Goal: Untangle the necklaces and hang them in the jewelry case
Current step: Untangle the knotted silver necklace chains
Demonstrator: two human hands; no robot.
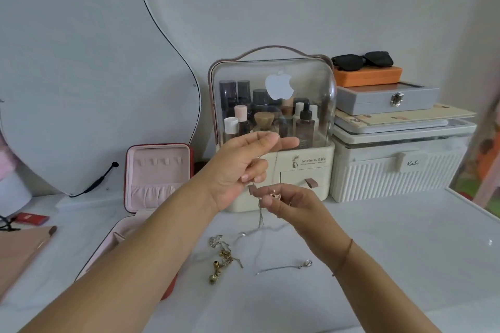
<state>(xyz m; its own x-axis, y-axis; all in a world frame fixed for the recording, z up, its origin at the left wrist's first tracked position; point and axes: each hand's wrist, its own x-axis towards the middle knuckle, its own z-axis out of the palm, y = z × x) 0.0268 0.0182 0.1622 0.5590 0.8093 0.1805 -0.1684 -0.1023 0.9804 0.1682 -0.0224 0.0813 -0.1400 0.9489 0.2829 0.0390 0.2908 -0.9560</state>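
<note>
A thin silver necklace chain hangs between my two hands above the white table. My left hand is raised and pinches the chain's upper part between thumb and fingers. Lower down, my right hand pinches a small rose-gold pendant on the chain. On the table below lie a tangle of gold necklaces with beads and a loose silver chain with a ring-shaped pendant. The red jewelry case stands open at the left, showing its pink lining and several hooks in the lid.
A clear-domed cosmetics organizer full of bottles stands right behind my hands. White ribbed box at right carries a grey box, an orange box and sunglasses. Curvy mirror leans at left. A pink pouch lies at the left edge.
</note>
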